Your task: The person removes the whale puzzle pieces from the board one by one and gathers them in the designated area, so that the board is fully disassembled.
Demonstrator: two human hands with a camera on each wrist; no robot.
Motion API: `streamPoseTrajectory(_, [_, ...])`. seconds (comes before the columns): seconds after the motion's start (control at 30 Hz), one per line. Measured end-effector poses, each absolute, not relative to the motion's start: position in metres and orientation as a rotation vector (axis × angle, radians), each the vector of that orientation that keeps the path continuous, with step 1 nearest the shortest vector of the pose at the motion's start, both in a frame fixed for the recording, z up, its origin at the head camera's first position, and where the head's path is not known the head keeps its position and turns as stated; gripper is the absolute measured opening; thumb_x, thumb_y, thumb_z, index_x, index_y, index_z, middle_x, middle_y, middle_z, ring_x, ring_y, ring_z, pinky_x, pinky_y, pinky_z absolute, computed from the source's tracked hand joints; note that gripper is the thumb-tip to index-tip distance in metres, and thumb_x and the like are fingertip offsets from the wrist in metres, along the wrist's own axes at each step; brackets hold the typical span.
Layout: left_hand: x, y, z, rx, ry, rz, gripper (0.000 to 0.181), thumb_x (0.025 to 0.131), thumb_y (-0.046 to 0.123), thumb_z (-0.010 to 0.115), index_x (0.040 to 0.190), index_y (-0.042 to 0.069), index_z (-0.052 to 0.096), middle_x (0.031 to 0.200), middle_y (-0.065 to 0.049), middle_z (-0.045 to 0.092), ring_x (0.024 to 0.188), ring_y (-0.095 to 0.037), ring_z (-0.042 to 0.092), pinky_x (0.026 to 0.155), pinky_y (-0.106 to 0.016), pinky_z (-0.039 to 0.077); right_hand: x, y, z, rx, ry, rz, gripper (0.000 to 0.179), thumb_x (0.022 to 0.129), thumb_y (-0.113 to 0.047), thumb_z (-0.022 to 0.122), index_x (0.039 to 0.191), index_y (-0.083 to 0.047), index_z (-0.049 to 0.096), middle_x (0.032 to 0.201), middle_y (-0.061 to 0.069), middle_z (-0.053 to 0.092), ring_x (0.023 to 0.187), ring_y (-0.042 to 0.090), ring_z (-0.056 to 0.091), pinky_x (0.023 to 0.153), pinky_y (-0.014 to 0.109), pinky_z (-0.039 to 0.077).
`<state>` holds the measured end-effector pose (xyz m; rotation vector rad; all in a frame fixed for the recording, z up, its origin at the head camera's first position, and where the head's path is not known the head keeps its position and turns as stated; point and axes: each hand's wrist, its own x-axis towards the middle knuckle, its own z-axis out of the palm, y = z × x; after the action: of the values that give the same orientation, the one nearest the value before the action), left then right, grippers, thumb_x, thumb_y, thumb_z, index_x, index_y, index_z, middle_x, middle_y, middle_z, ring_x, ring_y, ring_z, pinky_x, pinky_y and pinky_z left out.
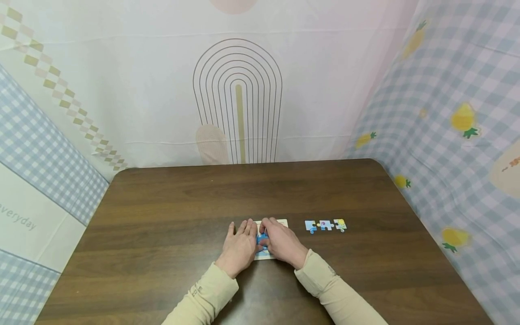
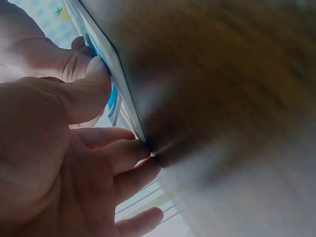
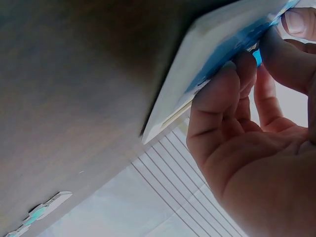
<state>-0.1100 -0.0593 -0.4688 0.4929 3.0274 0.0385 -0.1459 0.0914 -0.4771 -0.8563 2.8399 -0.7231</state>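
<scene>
A small puzzle board [image 1: 283, 222] with a pale rim lies flat on the table, its inside partly filled with blue picture pieces. My left hand [image 1: 239, 249] lies along its left side, fingers fairly straight; in the left wrist view the fingertips meet the board's edge [image 2: 123, 81] and the thumb [image 2: 96, 81] presses on its top. From the right, my right hand [image 1: 283, 241] reaches over the board, thumb and fingers curled round a blue puzzle piece [image 3: 257, 56] at its surface. The hands cover much of the board.
Right of the board lie three loose puzzle pieces in a row: a blue one [image 1: 310, 225], one with a pink swirl [image 1: 325, 225] and one with a yellow sun-like shape [image 1: 340, 224]. The brown wooden table [image 1: 162, 225] ends at a patterned cloth backdrop [image 1: 162, 90].
</scene>
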Motion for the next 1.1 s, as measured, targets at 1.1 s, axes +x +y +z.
streamPoseTrajectory(1.1, [-0.1094, -0.0575, -0.4669, 0.456, 3.015, 0.044, 0.066, 0.094, 0.043, 0.06, 0.143, 0.001, 0.045, 0.146, -0.014, 0.046, 0.137, -0.026, 0.04, 0.11, -0.055, 0.027, -0.1439, 0.0914, -0.476, -0.816, 2.806, -0.775, 0.024, 0.083, 0.007, 0.063, 0.096, -0.011, 0.054, 0.077, -0.003, 0.052, 0.067, 0.011, 0.049, 0.057, 0.026, 0.042])
